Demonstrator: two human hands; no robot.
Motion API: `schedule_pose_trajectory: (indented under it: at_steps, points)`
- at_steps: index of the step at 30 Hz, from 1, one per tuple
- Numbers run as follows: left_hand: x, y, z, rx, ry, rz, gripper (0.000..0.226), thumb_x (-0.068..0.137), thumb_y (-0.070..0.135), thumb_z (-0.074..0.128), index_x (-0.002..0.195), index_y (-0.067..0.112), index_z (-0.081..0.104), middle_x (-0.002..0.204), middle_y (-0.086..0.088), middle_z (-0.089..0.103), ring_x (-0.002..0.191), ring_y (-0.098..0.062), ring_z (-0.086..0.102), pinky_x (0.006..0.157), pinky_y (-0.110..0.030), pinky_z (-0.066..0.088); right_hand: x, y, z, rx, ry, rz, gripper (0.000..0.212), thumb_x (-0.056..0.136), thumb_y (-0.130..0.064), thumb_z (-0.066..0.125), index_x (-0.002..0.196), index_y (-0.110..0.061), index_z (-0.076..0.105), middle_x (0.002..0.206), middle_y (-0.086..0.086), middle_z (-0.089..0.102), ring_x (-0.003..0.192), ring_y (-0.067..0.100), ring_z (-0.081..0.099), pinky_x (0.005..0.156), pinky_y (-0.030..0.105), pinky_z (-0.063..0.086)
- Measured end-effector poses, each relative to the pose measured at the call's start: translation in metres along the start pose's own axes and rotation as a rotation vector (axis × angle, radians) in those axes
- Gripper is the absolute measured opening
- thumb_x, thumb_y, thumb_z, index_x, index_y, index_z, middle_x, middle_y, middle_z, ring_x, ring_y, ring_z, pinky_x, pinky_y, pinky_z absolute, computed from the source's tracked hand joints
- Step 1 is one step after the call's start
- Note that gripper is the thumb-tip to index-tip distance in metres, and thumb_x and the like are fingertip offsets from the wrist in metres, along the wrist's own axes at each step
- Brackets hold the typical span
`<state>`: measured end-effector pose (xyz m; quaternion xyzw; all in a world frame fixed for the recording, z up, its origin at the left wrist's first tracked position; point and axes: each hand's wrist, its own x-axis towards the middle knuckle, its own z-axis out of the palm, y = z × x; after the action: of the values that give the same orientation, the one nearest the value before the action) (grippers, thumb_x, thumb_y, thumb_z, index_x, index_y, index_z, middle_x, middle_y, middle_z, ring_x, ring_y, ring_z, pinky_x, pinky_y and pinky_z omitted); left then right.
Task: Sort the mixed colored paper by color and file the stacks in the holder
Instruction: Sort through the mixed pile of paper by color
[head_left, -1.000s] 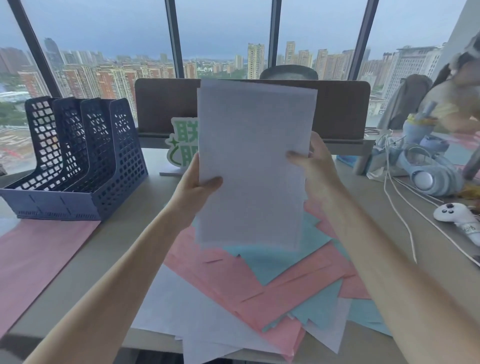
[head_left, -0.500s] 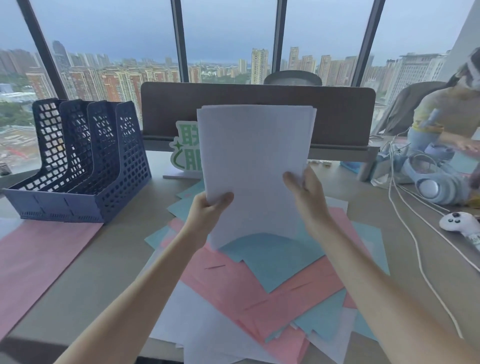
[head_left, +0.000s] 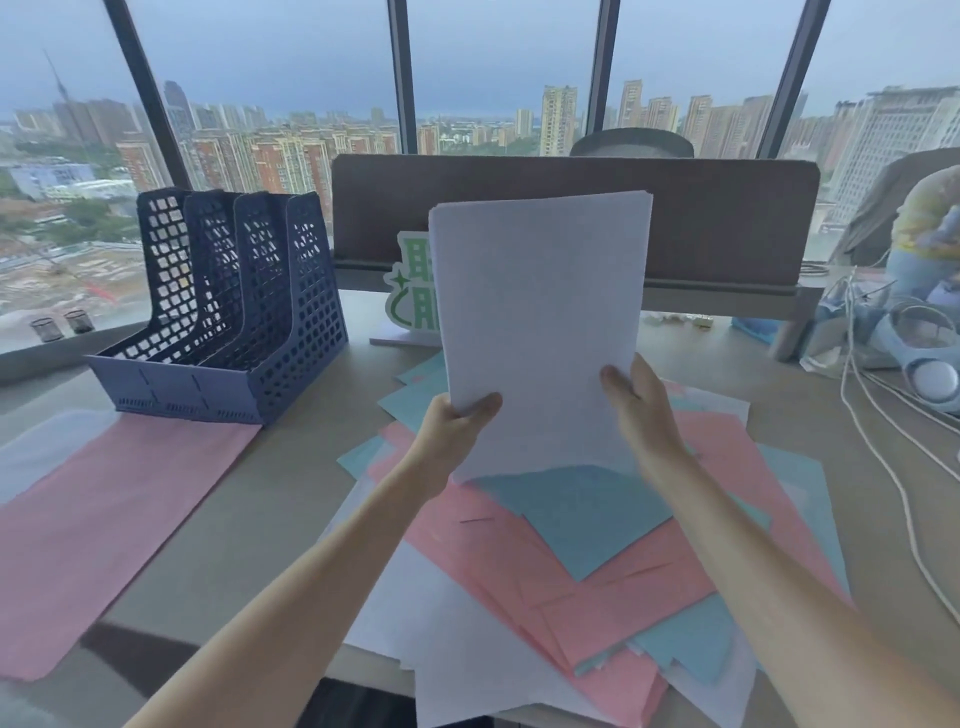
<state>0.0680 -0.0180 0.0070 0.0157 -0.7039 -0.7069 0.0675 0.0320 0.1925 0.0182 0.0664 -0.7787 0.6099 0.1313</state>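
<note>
I hold a stack of white paper (head_left: 540, 322) upright in front of me. My left hand (head_left: 457, 421) grips its lower left edge and my right hand (head_left: 636, 400) grips its lower right edge. The stack's bottom edge stands on or just above the mixed pile (head_left: 597, 571) of pink, blue and white sheets on the desk. A dark blue lattice file holder (head_left: 234, 317) with several slots stands at the left back of the desk. A separate pink stack (head_left: 104, 519) lies flat in front of the holder.
A brown desk divider (head_left: 727, 218) runs across the back, with a green-and-white sign (head_left: 410, 291) before it. White cables (head_left: 883, 447), headphones (head_left: 930, 364) and another person (head_left: 930, 228) are at the right. Windows lie beyond.
The white stack and both hands have come down from higher up, and my grip now sits near the stack's bottom corners. The camera view has shifted slightly.
</note>
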Motion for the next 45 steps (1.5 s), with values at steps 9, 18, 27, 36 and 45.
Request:
schedule_pose_trajectory:
  at_steps: [9,18,27,36,45]
  points:
    - [-0.032,0.024,-0.081,0.0,0.124,-0.081,0.02,0.087,0.001,0.059,0.101,0.009,0.071,0.099,-0.013,0.072,0.092,-0.028,0.067,0.094,-0.049,0.052,-0.003,-0.039,0.075,0.07,-0.095,0.085,0.022,0.092,-0.015,0.053,0.107,-0.02,0.069,0.1,0.001,0.073,0.09,0.023,0.068,0.08,0.038,0.054]
    - [-0.108,0.039,-0.221,0.049,0.404,-0.159,0.015,0.091,0.005,0.062,0.098,0.013,0.073,0.101,-0.01,0.073,0.094,-0.029,0.067,0.093,-0.044,0.051,-0.06,-0.082,0.209,0.238,-0.352,0.289,0.024,0.092,-0.004,0.054,0.106,-0.013,0.071,0.101,0.006,0.072,0.092,0.026,0.068,0.074,0.032,0.052]
    - [-0.176,0.043,-0.36,0.363,0.72,-0.26,0.024,0.095,0.001,0.054,0.115,0.006,0.067,0.1,-0.007,0.068,0.085,-0.023,0.065,0.079,-0.029,0.051,-0.14,-0.116,0.328,0.394,-0.843,0.695,0.027,0.107,-0.023,0.042,0.1,-0.004,0.06,0.095,0.018,0.069,0.077,0.032,0.067,0.067,0.042,0.06]
    - [-0.192,0.041,-0.445,0.59,0.817,-0.416,0.023,0.09,-0.006,0.047,0.097,0.005,0.065,0.087,-0.01,0.062,0.075,-0.023,0.056,0.068,-0.024,0.043,-0.168,-0.107,0.353,0.14,-1.284,0.985,0.03,0.107,-0.031,0.042,0.114,-0.001,0.045,0.105,0.037,0.065,0.089,0.048,0.065,0.087,0.064,0.049]
    - [-0.185,0.03,-0.45,0.597,0.76,-0.472,0.027,0.092,-0.003,0.045,0.106,0.004,0.068,0.099,-0.012,0.063,0.086,-0.025,0.058,0.076,-0.03,0.042,-0.168,-0.099,0.361,0.313,-1.141,0.941,0.033,0.105,-0.024,0.05,0.125,0.003,0.051,0.115,0.036,0.063,0.097,0.046,0.069,0.079,0.052,0.06]
